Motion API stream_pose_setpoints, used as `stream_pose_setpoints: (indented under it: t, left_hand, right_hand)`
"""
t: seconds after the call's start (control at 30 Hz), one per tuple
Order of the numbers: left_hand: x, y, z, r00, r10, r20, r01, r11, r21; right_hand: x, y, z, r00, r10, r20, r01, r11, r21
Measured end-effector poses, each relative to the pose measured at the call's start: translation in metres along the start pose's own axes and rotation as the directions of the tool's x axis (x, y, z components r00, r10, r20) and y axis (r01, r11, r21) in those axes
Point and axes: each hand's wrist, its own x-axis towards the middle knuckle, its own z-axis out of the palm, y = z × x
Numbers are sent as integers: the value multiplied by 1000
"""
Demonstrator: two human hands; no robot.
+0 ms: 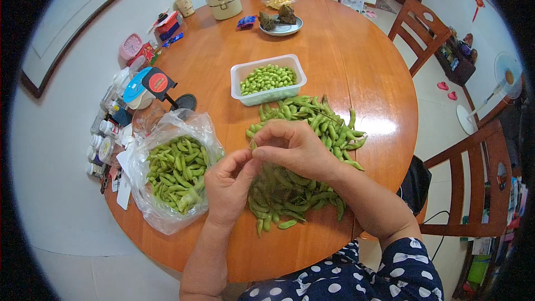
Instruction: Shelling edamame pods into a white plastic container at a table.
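Fingertips of my left hand [230, 182] and my right hand [299, 148] meet over the table and pinch a small green soybean pod [253, 145], mostly hidden by the fingers. Below and behind them spreads a loose heap of whole soybean pods [330, 127] on the wood. A white plastic tub [267, 99] beyond the heap holds shelled green soybeans [269, 78]. To the left of my left hand, a clear plastic bag [161, 221] lies open with pods [177, 171] inside.
The round wooden table [376, 79] also bears a plate [288, 29] with leaf-wrapped dumplings, a lidded food carrier [223, 2] and a black phone stand [184, 101]. Jars, bottles and a pink clock [131, 46] line the wall side. Wooden chairs [468, 175] stand at the right.
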Motion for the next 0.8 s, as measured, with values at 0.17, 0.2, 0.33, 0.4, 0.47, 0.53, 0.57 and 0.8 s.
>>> stream_pose_setpoints:
  t: [0.17, 0.2, 0.33, 0.4, 0.47, 0.53, 0.57, 0.8]
  left_hand:
    - [-1, -7, -1, 999, 49, 3, -49, 989, 141]
    - [0, -7, 0, 998, 57, -3, -56, 987, 150]
    - [2, -8, 0, 991, 130, 3, -128, 969, 211]
    - [2, -3, -2, 984, 175, 41, -179, 945, 274]
    - [2, -1, -2, 973, 214, 83, -229, 914, 336]
    - [2, -1, -2, 962, 262, 81, -273, 893, 357]
    - [2, -2, -2, 962, 262, 81, -273, 893, 357]
    - [0, -5, 0, 953, 291, 83, -302, 896, 326]
  right_hand:
    - [1, -1, 5, 1000, -15, -11, 16, 997, 76]
    - [0, -3, 5, 1000, -16, -10, 16, 997, 77]
    - [-2, -6, 6, 997, -60, -50, 57, 997, -56]
    - [-3, -6, 7, 996, -70, -59, 72, 997, 20]
    - [-4, -6, 8, 997, -32, -71, 35, 998, 49]
    - [-4, -5, 8, 997, -43, -69, 46, 998, 52]
    - [-4, -5, 8, 996, -54, -67, 58, 997, 54]
    - [-5, -7, 10, 997, -31, -70, 37, 995, 89]
